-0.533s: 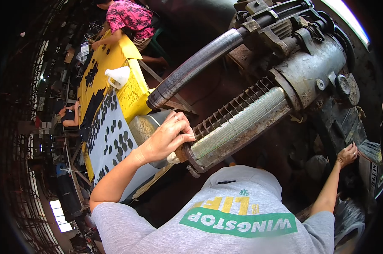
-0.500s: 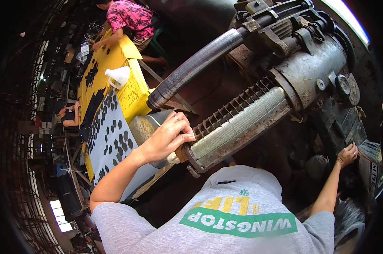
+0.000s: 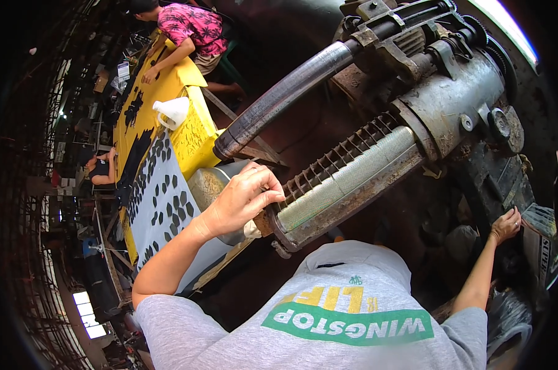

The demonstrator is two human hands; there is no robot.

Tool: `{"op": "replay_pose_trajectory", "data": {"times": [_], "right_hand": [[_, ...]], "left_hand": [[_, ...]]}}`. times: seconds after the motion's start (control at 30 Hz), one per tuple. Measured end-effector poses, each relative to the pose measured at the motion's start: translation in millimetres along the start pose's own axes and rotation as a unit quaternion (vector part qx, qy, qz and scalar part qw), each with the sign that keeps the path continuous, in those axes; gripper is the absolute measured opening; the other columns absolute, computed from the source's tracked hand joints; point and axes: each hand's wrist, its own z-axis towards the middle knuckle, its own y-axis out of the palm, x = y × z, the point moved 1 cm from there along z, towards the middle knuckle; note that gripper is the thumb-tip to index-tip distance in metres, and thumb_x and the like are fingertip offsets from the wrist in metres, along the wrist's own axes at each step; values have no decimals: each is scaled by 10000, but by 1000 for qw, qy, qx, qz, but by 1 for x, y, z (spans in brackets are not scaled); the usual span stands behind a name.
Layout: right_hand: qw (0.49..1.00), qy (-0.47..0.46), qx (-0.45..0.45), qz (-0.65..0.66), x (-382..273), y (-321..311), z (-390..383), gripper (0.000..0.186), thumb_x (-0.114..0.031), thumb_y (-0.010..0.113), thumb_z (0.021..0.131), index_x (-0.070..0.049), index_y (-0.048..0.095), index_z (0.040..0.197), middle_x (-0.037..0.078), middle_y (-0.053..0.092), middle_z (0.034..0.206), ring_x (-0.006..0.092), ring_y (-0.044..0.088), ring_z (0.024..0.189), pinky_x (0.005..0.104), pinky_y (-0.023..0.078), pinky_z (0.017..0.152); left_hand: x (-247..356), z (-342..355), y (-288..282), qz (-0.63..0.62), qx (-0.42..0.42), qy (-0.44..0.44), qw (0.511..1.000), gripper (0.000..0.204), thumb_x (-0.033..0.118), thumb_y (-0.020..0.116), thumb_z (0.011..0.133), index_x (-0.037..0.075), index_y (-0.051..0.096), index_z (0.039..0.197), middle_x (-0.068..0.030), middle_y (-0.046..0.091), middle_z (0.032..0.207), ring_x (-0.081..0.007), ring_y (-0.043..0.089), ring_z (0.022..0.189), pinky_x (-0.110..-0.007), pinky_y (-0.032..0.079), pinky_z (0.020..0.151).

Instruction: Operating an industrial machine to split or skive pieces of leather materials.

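A heavy greasy metal machine [image 3: 450,92] reaches from the upper right toward the middle. Its lower arm carries a strip of pale textured mesh [image 3: 350,176] beside a row of dark metal rings [image 3: 337,157]. At the near-left end of that arm is my left hand [image 3: 242,200], thumb and fingers pinched against the end of the ring row; whatever lies between them is hidden. Far to the right, my right hand [image 3: 506,225] has its fingers curled together at the edge of a flat, clear-wrapped bundle [image 3: 539,220]. Its grip is too small to make out.
Above the mesh arm runs a thick smooth metal bar [image 3: 285,98]. On the left stands a yellow-covered table [image 3: 189,74] with dark cut pieces [image 3: 171,206] and a white jug [image 3: 172,112]. Two people work there. A clear plastic bag [image 3: 509,324] lies at lower right.
My left hand has shifted only slightly, still pinched at the end of the rings. My right hand stays in place. The person in pink has moved an arm and leaned over the yellow table.
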Motion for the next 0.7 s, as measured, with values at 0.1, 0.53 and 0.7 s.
{"op": "replay_pose_trajectory", "data": {"times": [0.1, 0.53, 0.7], "right_hand": [[1000, 7, 0, -15, -5, -5, -1, 234, -277, 485, 891, -149, 630, 1023, 74, 591, 1084, 268, 539, 1013, 386, 419, 871], [1000, 10, -6, -19, -5, -6, -1, 235, -283, 479, 895, -158, 629, 1025, 66, 587, 1083, 264, 533, 1019, 387, 418, 874], [1000, 1, 6, -9, -5, -4, -1, 234, -288, 478, 896, -163, 629, 1024, 61, 585, 1078, 258, 534, 1016, 386, 419, 872]], "left_hand": [[5, 0, -1, -5, 5, -14, 1000, 98, 87, 637, 771, 19, 567, 775, -74, 582, 785, -206, 536, 814, -313, 414, 760], [6, -1, 5, -80, 7, -48, 996, 52, 30, 617, 789, 1, 576, 804, -48, 562, 789, -116, 541, 781, -248, 447, 714], [10, -6, 4, -181, 8, -73, 981, 76, 48, 600, 825, -4, 550, 849, -35, 553, 812, -88, 526, 790, -235, 441, 721]]}}
